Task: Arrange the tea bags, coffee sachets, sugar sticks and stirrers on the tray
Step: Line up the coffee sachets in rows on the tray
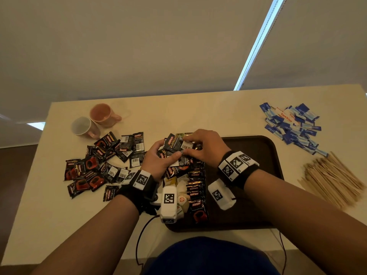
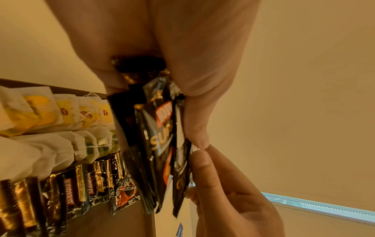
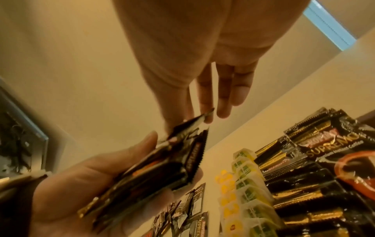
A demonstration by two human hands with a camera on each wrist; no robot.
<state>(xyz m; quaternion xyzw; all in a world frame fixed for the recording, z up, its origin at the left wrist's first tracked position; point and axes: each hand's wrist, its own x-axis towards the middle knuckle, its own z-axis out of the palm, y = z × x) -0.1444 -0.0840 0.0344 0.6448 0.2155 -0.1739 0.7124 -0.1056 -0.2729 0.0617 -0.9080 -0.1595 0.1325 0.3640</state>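
coffee sachets (image 1: 195,192) and tea bags (image 2: 67,112) line the tray (image 1: 258,155) at frame centre; left hand (image 1: 158,159) grips a sachet stack (image 2: 158,144), right hand (image 1: 200,144) pinches one; sugar sticks (image 1: 294,126) and stirrers (image 1: 333,179) wait at right.

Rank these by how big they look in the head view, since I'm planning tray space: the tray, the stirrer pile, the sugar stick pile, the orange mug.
1. Tray, partly hidden by arms.
2. Stirrer pile and sugar stick pile look about alike; no ranking.
3. Orange mug, farther from the camera, yet clearly smallest.
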